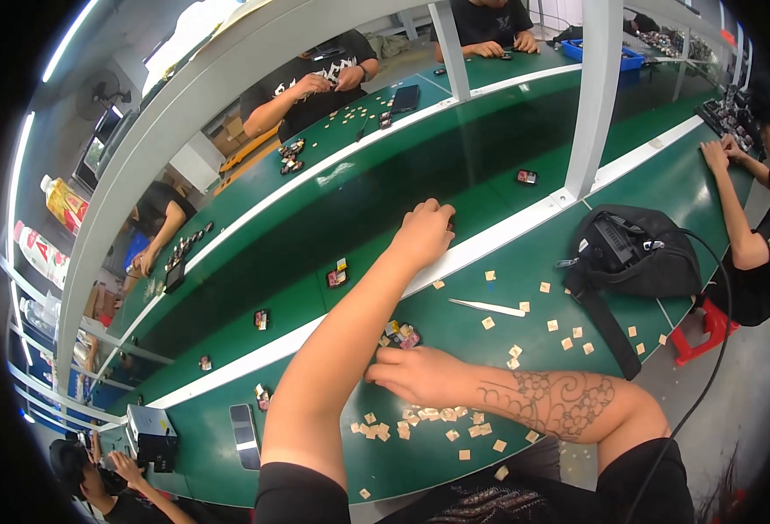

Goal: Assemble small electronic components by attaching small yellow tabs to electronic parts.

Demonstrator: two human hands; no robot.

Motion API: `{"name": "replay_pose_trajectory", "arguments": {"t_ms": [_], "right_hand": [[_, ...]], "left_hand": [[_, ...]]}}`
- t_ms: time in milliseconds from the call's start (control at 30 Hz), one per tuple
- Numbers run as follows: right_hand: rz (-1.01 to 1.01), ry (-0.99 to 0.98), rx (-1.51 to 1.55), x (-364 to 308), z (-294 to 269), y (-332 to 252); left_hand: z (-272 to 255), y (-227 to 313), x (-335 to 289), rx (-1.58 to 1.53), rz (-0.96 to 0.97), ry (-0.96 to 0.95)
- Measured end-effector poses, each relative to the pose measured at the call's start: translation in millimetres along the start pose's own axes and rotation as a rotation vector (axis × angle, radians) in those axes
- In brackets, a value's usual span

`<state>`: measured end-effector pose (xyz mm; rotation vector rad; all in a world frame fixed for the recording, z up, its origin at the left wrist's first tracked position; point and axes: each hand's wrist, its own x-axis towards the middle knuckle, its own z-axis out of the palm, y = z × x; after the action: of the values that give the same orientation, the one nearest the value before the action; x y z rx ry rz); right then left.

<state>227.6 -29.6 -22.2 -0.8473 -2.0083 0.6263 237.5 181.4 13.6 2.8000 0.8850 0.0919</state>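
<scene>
My left hand (425,231) reaches over the white rail onto the green conveyor belt. Its fingers are curled down, with a dark bit showing at the fingertips; what they hold is hidden. Near the table's middle, my right hand (420,374) is closed, fingertips pointing left, and its grip is too covered to make out. Just beyond that hand lies a cluster of small black-and-pink electronic modules (402,334), partly hidden by my left forearm. Many small beige square pieces (437,414) are scattered on the green table around my right hand. White tweezers (488,306) lie farther right.
A black bag (634,253) with a strap and cable sits on the right. A phone (244,437) lies left. More modules (338,275) rest on the belt. A white frame post (593,113) rises from the rail. Co-workers sit across and at both ends.
</scene>
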Motion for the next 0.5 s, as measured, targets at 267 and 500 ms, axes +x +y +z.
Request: {"name": "replay_pose_trajectory", "arguments": {"t_ms": [267, 500], "right_hand": [[-0.007, -0.021, -0.015, -4, -4, -4], [0.016, -0.008, -0.004, 2, -12, -17]], "left_hand": [[-28, 8, -89, -0.254, 0.15, 0.232], [-10, -11, -264, -0.375, -0.185, 0.36]]}}
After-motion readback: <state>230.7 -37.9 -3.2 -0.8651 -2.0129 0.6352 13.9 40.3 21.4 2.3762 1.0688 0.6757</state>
